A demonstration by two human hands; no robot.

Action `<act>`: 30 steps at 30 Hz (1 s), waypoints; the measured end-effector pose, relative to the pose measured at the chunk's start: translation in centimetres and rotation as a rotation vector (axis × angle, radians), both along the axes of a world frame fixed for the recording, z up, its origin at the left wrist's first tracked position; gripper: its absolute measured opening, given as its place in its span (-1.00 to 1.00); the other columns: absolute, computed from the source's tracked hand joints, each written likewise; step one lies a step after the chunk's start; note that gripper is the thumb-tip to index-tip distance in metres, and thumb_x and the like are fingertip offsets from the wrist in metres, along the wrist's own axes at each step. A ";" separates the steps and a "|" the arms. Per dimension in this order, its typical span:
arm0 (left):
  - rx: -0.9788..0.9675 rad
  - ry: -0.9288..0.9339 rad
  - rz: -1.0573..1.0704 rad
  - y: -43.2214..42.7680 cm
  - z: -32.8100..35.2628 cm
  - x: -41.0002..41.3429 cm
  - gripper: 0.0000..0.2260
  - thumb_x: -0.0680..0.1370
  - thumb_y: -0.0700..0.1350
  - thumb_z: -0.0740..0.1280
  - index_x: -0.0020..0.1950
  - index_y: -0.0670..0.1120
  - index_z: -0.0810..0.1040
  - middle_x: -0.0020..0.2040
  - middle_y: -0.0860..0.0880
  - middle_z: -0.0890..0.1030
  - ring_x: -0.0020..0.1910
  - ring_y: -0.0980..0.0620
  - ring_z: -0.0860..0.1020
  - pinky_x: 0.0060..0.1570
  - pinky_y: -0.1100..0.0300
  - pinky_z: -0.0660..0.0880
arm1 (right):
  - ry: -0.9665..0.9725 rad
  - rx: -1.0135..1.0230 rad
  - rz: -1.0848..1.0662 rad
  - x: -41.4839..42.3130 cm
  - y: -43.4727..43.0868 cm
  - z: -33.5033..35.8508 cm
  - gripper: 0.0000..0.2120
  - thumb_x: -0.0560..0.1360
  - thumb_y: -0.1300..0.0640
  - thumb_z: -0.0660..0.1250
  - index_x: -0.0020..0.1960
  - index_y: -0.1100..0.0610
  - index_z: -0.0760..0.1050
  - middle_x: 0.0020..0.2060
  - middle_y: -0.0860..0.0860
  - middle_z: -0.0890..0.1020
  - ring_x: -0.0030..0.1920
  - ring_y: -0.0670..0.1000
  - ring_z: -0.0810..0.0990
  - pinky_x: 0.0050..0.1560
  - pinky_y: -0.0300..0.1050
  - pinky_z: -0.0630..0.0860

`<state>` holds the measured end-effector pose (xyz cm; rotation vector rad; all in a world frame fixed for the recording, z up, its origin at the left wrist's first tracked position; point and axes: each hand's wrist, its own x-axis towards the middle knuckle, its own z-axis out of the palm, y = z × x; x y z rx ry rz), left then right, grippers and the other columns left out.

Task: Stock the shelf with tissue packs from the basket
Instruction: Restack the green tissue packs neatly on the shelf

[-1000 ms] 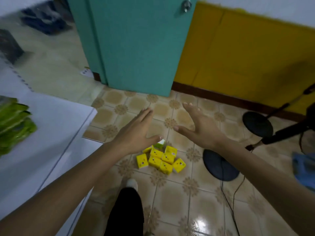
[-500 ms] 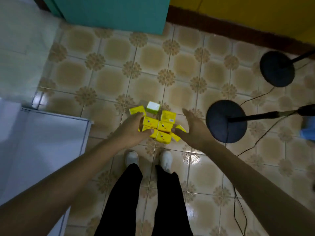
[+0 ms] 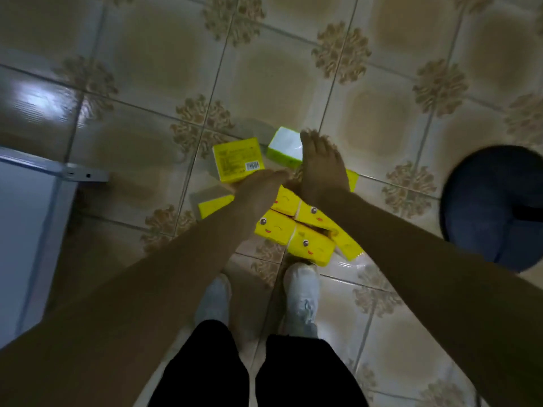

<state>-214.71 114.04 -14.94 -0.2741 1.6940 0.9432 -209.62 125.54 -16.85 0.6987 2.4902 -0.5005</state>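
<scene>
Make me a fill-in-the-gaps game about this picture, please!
1. The yellow plastic-wrapped tissue packs with printed faces lie on the tiled ____.
2. The flat yellow pack with a barcode lies to the ____ of the white-topped green pack.
3. The person's fabric shoes are ____.
4. The dark blue base at the right edge is ____ in shape.
Missing words: floor, left, white, round.
</scene>
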 end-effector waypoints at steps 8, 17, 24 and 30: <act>0.019 -0.193 0.383 2.0 -9.7 -2.8 -0.59 0.60 0.04 0.20 0.39 -0.13 0.37 0.36 -0.12 0.43 0.28 -0.04 0.45 0.11 0.15 0.32 | -0.094 0.072 0.050 -6.6 2.6 -11.5 -0.23 0.42 0.09 0.43 0.48 0.13 0.07 0.36 0.18 0.34 0.38 0.24 0.32 0.31 0.18 0.29; 0.429 -0.520 0.570 0.5 10.5 -4.8 -0.40 0.41 0.37 0.23 0.12 -0.11 0.57 -0.05 -0.09 0.65 -0.08 -0.03 0.64 0.00 0.12 0.57 | 0.632 0.183 0.235 -0.2 -3.2 13.6 -0.51 0.31 0.14 0.38 0.24 0.06 0.45 0.16 0.06 0.59 0.16 0.14 0.53 0.06 0.01 0.41; 0.516 0.024 0.382 -4.0 40.0 -2.7 -0.60 0.42 -0.03 0.40 0.21 -0.13 0.53 0.11 -0.21 0.63 0.00 -0.17 0.64 -0.02 -0.07 0.58 | 0.835 -0.137 0.004 5.7 -9.2 42.8 -0.47 0.46 -0.01 0.39 0.36 0.12 0.37 0.35 0.04 0.44 0.41 0.04 0.35 0.32 0.04 0.34; 0.721 0.363 0.305 -9.6 60.0 0.8 -0.48 0.25 0.03 0.41 0.17 -0.09 0.52 0.06 -0.16 0.64 -0.01 -0.14 0.63 -0.01 -0.07 0.57 | 1.086 -0.398 -0.556 7.1 -10.9 63.3 -0.48 0.39 -0.09 0.37 0.31 -0.08 0.35 0.28 -0.10 0.46 0.29 -0.14 0.44 0.23 -0.13 0.45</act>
